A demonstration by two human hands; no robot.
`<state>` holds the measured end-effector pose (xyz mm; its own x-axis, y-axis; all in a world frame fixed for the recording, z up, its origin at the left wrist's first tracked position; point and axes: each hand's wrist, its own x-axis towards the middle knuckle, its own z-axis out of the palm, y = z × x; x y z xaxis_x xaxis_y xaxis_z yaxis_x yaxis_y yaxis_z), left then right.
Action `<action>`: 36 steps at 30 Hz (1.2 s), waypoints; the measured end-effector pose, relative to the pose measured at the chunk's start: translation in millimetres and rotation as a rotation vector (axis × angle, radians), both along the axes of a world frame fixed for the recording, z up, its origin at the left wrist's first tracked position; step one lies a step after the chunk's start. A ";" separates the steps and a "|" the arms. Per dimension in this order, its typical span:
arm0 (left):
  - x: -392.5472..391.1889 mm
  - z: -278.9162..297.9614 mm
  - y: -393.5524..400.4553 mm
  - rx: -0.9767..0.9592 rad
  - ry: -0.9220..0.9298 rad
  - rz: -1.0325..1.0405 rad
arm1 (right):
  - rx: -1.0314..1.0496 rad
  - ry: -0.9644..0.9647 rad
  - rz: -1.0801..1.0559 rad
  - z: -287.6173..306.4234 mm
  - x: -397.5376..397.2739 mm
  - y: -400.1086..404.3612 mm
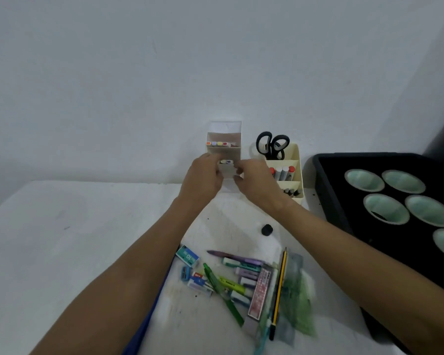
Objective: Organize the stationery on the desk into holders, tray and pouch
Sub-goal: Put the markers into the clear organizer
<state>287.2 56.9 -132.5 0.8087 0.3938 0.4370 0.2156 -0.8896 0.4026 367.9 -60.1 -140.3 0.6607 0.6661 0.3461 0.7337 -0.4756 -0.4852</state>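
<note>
While both hands (226, 176) reach forward, tiered holder (224, 149) sits between them

Both bare forearms reach forward from the bottom corners of the view and converge toward the middle. The left hand (203, 175) and the right hand (254, 179) sit close together at the same height, backs toward the camera, fingers curled inward toward each other. Whether either pinches anything cannot be told.
</note>
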 end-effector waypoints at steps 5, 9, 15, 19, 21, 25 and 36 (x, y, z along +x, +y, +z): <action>-38.2 -13.7 -18.9 -0.108 0.146 -0.047 | -0.259 0.115 0.181 -3.1 -27.4 -42.7; -57.6 -28.6 -30.2 -0.093 0.549 -0.203 | -0.456 0.234 0.244 -12.9 -44.2 -69.7; -69.6 -49.9 -54.3 -0.008 0.829 -0.473 | -0.656 0.317 0.295 -30.7 -71.0 -86.5; -72.5 -58.0 -53.7 0.046 0.812 -0.478 | -0.745 0.332 0.279 -33.5 -75.4 -93.5; -74.3 -62.6 -52.0 0.067 0.809 -0.464 | -0.799 0.334 0.262 -34.3 -75.0 -96.6; -76.3 -68.8 -51.6 0.113 0.795 -0.404 | -0.890 0.288 0.195 -34.2 -75.4 -100.8; -75.5 -65.3 -65.4 0.348 0.805 -0.381 | -1.060 0.226 0.165 -34.3 -79.0 -99.0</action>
